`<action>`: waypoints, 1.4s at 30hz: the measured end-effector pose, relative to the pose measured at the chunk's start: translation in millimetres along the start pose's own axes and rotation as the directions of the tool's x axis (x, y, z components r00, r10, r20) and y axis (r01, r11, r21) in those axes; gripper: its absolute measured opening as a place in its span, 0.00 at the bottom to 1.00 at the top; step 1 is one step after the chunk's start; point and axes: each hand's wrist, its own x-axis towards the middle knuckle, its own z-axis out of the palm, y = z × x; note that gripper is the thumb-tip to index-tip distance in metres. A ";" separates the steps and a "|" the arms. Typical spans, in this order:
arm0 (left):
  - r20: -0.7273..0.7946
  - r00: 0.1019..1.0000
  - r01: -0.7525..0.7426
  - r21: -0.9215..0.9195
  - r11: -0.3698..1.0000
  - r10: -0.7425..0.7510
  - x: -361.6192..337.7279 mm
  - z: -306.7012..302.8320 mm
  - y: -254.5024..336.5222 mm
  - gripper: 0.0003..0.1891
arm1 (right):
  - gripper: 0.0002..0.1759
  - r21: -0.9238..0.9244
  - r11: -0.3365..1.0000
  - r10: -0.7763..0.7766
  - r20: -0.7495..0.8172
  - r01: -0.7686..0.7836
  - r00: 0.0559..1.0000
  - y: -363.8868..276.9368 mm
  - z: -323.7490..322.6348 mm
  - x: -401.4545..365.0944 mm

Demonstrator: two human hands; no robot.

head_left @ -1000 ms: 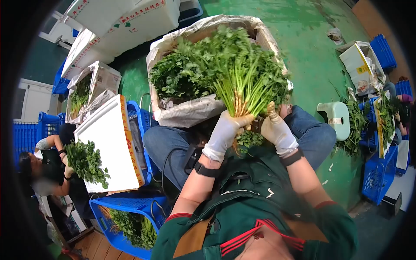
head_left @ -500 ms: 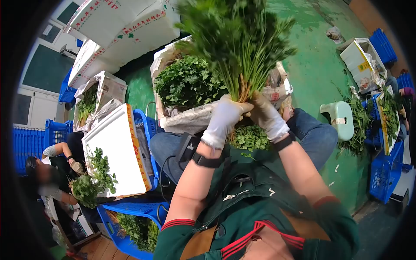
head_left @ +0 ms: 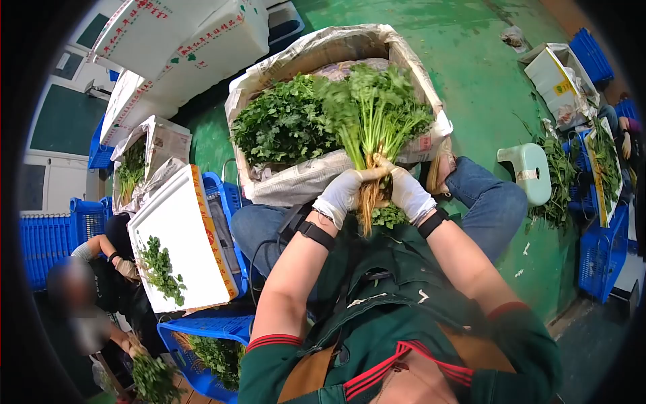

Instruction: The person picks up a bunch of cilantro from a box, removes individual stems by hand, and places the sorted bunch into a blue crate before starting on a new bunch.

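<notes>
My left hand (head_left: pixel 342 194), in a white glove, is closed around the lower stems of a bunch of leafy green herbs (head_left: pixel 370 131). From the other side, my gloved right hand (head_left: pixel 409 192) grips the same stems. The brownish roots (head_left: pixel 367 209) hang down between both hands. The leafy tops point away from me, over a newspaper-lined box (head_left: pixel 303 180). Inside that box, a dark green pile of herbs (head_left: pixel 286 124) fills the left side. Below my hands, more green leaves (head_left: pixel 390 217) show near my lap.
To the left are a white foam lid (head_left: pixel 178 249) with a loose sprig (head_left: pixel 161 269) and a blue crate (head_left: pixel 202 330) of greens. A co-worker (head_left: pixel 101 289) sits at far left, holding greens. A pale green stool (head_left: pixel 528 176) stands to the right, beside scattered stems.
The bunch has come down and toward me from a raised position, and its roots now hang below my hands. The co-worker's greens have moved down off the foam lid.
</notes>
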 end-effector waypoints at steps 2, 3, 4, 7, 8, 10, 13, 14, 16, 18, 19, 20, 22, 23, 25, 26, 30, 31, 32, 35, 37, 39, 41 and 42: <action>0.010 1.000 -0.013 -0.086 0.996 0.014 5.8 -2.9 -5.1 0.13 | 0.18 -0.026 0.998 -0.050 -0.008 0.050 0.999 -2.5 0.1 -3.9; 0.020 0.999 -0.026 -0.172 0.985 0.030 10.9 -6.0 -10.1 0.12 | 0.18 -0.109 0.994 0.012 -0.012 -0.013 1.000 -7.1 -2.1 -6.8; 0.028 0.998 -0.039 -0.257 0.966 0.048 14.7 -9.9 -14.4 0.12 | 0.19 -0.192 0.978 0.074 -0.020 -0.077 0.997 -12.1 -4.9 -9.3; 0.116 0.993 0.031 -0.244 0.969 -0.002 24.2 -15.1 -12.1 0.11 | 0.21 -0.271 0.962 0.042 0.065 -0.023 0.997 -17.6 -16.8 -5.4; 0.106 0.994 0.039 -0.236 0.971 -0.014 24.2 -11.9 -9.4 0.10 | 0.21 -0.290 0.956 0.040 0.013 -0.034 0.999 -21.0 -13.7 -6.6; 0.093 0.996 0.038 -0.218 0.975 -0.018 24.8 -10.6 -8.7 0.09 | 0.22 -0.325 0.946 -0.023 -0.056 0.003 0.998 -28.6 -7.3 -12.4; 0.103 0.994 0.066 -0.296 0.953 -0.037 27.6 -11.4 -10.5 0.10 | 0.24 -0.529 0.843 -0.272 -0.268 0.095 0.924 -33.5 -7.6 -17.5; 0.110 0.993 0.072 -0.292 0.954 -0.042 28.2 -9.7 -11.6 0.10 | 0.24 -0.528 0.843 -0.278 -0.273 0.098 0.921 -29.2 -15.8 -10.4; 0.076 0.997 0.025 -0.308 0.951 -0.001 27.1 -7.7 -12.7 0.09 | 0.23 -0.949 0.270 -0.725 -0.089 0.164 0.683 -21.3 -28.5 5.1; 0.062 0.998 0.022 -0.316 0.949 -0.002 28.7 -11.9 -16.4 0.09 | 0.22 -0.969 0.211 -0.769 -0.084 0.128 0.634 -39.8 12.6 -21.3; 0.044 0.999 0.019 -0.298 0.954 -0.006 30.6 -15.1 -18.7 0.09 | 0.22 -0.982 0.169 -0.749 -0.070 0.088 0.659 -45.7 25.8 -26.6; 0.027 1.000 0.020 -0.281 0.960 -0.013 31.9 -16.6 -20.1 0.09 | 0.22 -0.991 0.126 -0.729 -0.061 0.045 0.682 -46.4 34.4 -27.5; 0.056 0.998 0.048 -0.287 0.957 -0.033 33.4 -18.6 -23.1 0.08 | 0.24 -0.999 0.048 -0.713 -0.036 -0.003 0.700 -46.6 45.0 -15.5; 0.055 0.998 0.036 -0.322 0.946 -0.019 33.6 -18.9 -24.2 0.08 | 0.25 -0.995 -0.009 -0.664 -0.067 -0.097 0.745 -46.3 49.3 -7.8; 0.199 0.980 0.072 -0.432 0.899 0.017 29.5 -20.6 -25.6 0.10 | 0.25 -0.984 -0.053 -0.595 -0.107 -0.172 0.797 -47.1 51.2 -1.3; 0.203 0.979 0.067 -0.437 0.897 0.025 28.6 -20.4 -25.5 0.10 | 0.25 -0.983 -0.064 -0.596 -0.100 -0.172 0.797 -49.2 50.8 1.6; 0.232 0.965 0.008 -0.503 0.864 0.126 27.8 -20.0 -29.7 0.18 | 0.22 -0.987 -0.085 -0.560 -0.064 -0.134 0.826 -43.1 46.0 -1.1; 0.176 0.978 -0.011 -0.495 0.869 0.112 28.7 -19.4 -29.6 0.18 | 0.21 -0.985 -0.099 -0.555 -0.064 -0.143 0.829 -38.2 48.0 -4.1; 0.119 0.988 -0.028 -0.486 0.874 0.098 29.2 -18.8 -29.5 0.19 | 0.20 -0.982 -0.112 -0.550 -0.065 -0.151 0.833 -35.2 48.5 -6.3; 0.211 0.974 0.033 -0.495 0.868 0.084 33.8 -27.5 -30.0 0.20 | 0.19 -0.987 -0.130 -0.539 -0.011 -0.096 0.842 -32.5 41.2 -9.3; 0.265 0.962 0.064 -0.456 0.888 0.067 33.2 -26.9 -27.7 0.21 | 0.19 -0.994 -0.109 -0.457 0.056 0.007 0.888 -41.4 36.2 -10.3; 0.269 0.961 0.068 -0.459 0.886 0.066 36.1 -27.8 -29.3 0.21 | 0.22 -0.998 -0.057 -0.519 0.049 0.022 0.853 -52.3 36.5 -13.6; 0.292 0.955 0.082 -0.454 0.887 0.061 38.8 -28.2 -30.9 0.20 | 0.24 -1.000 -0.020 -0.606 0.028 0.020 0.795 -58.7 42.7 -11.8; 0.292 0.954 0.079 -0.457 0.886 0.066 40.1 -28.0 -32.2 0.20 | 0.27 -0.994 -0.082 -0.707 0.112 0.077 0.698 -60.1 48.4 -8.6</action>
